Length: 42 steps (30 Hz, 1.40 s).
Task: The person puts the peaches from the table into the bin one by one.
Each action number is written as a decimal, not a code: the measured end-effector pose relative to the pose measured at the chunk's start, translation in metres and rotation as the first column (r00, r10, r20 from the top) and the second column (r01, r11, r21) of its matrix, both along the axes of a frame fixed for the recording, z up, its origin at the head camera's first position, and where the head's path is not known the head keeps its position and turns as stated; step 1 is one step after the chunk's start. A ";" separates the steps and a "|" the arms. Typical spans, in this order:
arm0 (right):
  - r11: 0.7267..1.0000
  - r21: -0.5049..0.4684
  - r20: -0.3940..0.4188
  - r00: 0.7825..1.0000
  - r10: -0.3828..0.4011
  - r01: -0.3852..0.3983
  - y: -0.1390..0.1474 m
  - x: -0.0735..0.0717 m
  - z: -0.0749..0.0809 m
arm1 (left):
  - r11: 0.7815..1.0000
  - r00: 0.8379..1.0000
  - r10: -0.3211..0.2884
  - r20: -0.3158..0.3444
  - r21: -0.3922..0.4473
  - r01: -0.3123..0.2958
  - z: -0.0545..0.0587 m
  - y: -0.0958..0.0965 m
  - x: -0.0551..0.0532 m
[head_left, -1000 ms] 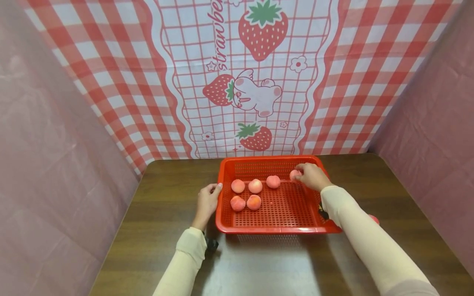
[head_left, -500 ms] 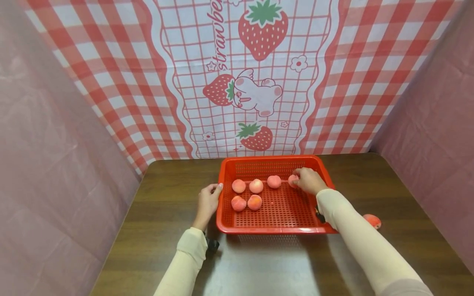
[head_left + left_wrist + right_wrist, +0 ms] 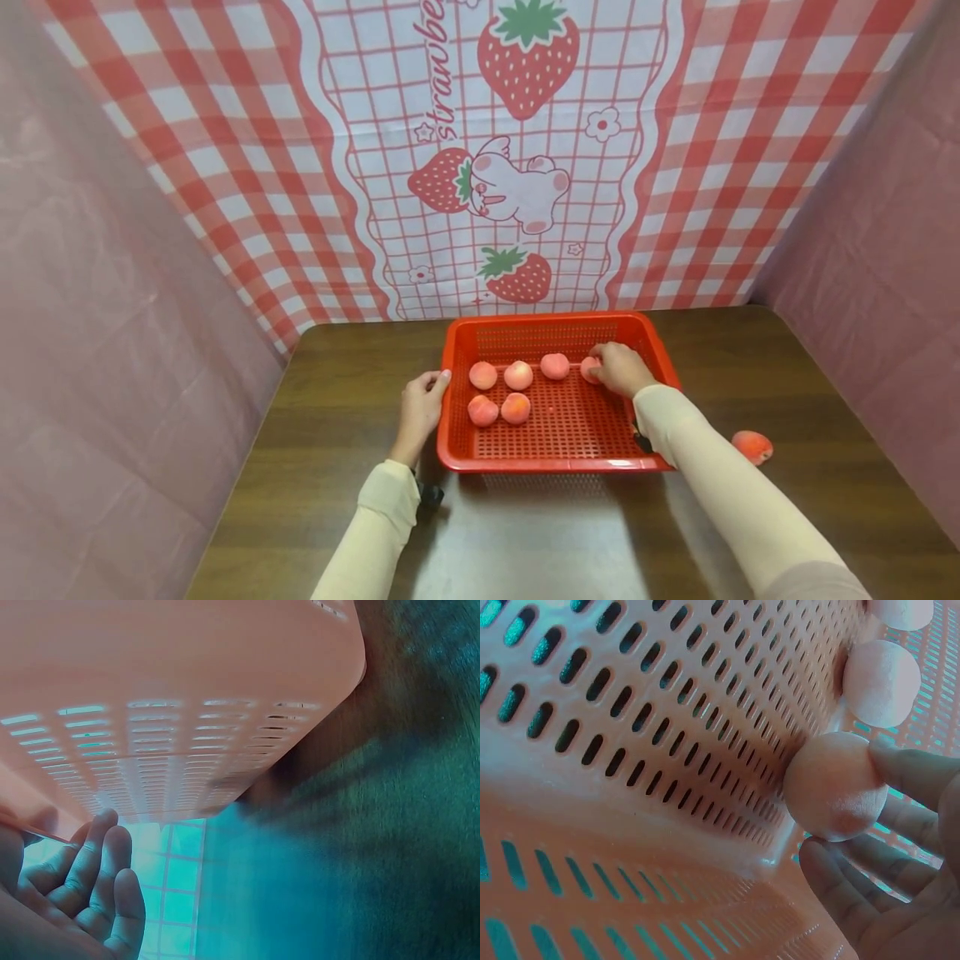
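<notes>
A red plastic basket with slotted walls sits on the table. My left hand holds its left rim, thumb on top; in the left wrist view the fingers curl beneath the rim outside the wall. Inside the basket, near the back right, my right hand pinches a peach between thumb and fingers, low by the back wall. Three peaches stand in a row with it, among them a pinkish peach. In front of them are two more, including an orange-tinged peach.
Outside the basket, right of it, a loose peach lies on the wooden table beside my right sleeve. Behind the table hangs a checked strawberry cloth. Pink curtains stand at both sides.
My right hand has moved slightly left and toward me with the peach, lowering it into line with the back row. The loose peach at right shows more fully. My left hand stays on the rim.
</notes>
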State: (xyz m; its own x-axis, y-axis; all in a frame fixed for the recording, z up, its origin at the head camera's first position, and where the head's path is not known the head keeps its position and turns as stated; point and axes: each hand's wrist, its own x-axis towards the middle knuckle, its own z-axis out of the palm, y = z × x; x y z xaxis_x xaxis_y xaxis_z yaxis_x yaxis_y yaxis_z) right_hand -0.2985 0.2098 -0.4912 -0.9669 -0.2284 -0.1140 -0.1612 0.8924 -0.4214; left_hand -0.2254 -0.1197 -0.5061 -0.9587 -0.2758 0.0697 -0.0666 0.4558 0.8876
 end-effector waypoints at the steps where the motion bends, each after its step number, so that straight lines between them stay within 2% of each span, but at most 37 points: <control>1: 1.000 0.002 -0.005 1.000 0.003 -0.003 0.000 0.000 0.000 | 1.000 1.000 0.001 0.000 0.004 -0.001 0.000 0.000 0.000; 8: 0.999 0.037 -0.042 0.999 0.000 0.002 -0.004 0.000 -0.001 | 1.000 1.000 -0.015 -0.012 0.022 0.015 0.000 -0.002 0.000; 9: 0.999 0.041 -0.040 0.999 -0.003 0.005 -0.004 0.000 -0.001 | 1.000 0.999 -0.018 -0.035 0.015 0.018 0.000 -0.002 0.001; 12: 0.999 0.037 -0.019 1.000 -0.017 0.018 -0.004 0.001 -0.001 | 1.000 0.998 -0.027 -0.053 0.011 0.028 -0.001 -0.002 0.002; 19: 0.999 0.003 0.011 0.999 -0.042 0.042 -0.005 0.002 0.000 | 1.000 1.000 -0.019 0.007 0.005 0.019 0.000 -0.002 0.000; 42: 1.000 0.021 0.008 1.000 -0.020 0.020 -0.002 -0.005 -0.003 | 1.000 1.000 -0.026 -0.006 -0.012 0.026 0.001 -0.002 0.000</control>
State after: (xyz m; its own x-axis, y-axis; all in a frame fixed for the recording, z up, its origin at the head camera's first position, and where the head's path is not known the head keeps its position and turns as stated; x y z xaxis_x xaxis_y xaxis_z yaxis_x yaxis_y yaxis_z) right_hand -0.3035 0.2082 -0.4940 -0.9701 -0.2068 -0.1269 -0.1399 0.9041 -0.4037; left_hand -0.2254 -0.1219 -0.5050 -0.9650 -0.2501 0.0791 -0.0489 0.4676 0.8826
